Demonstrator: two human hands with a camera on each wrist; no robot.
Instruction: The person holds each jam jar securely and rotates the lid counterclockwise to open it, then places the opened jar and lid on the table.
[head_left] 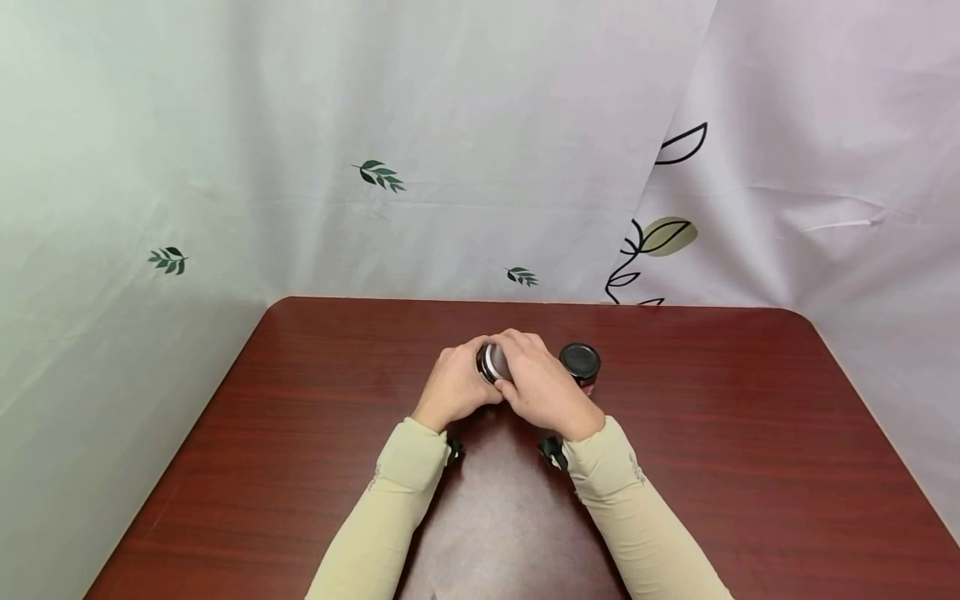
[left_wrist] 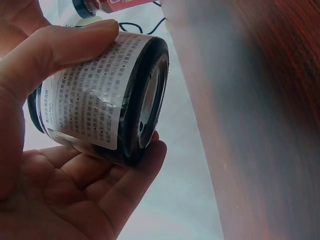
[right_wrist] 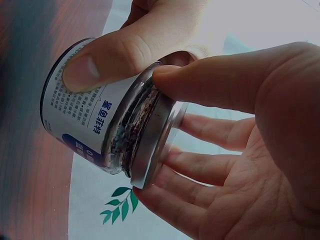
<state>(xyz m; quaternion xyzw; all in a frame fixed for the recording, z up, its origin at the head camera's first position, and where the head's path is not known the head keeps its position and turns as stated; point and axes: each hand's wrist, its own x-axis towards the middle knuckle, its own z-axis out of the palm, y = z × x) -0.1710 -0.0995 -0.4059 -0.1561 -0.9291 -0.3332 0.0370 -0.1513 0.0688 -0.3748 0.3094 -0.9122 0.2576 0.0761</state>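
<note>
Both hands meet on one jar over the table's middle. In the head view the left hand (head_left: pixel 459 383) grips the jar's body and the right hand (head_left: pixel 542 385) holds its lid end (head_left: pixel 497 362). The left wrist view shows the jar (left_wrist: pixel 95 92) tilted on its side, a white printed label round it, the left thumb pressed on the label. The right wrist view shows the silvery lid (right_wrist: pixel 152 137), with the right hand's thumb and fingers (right_wrist: pixel 197 127) round its rim. Dark contents show through the clear part beside the lid.
A second jar with a black lid (head_left: pixel 580 360) stands on the red-brown table (head_left: pixel 337 358), just beyond the right wrist. White curtains (head_left: pixel 480 125) with leaf prints hang behind the table and at its sides.
</note>
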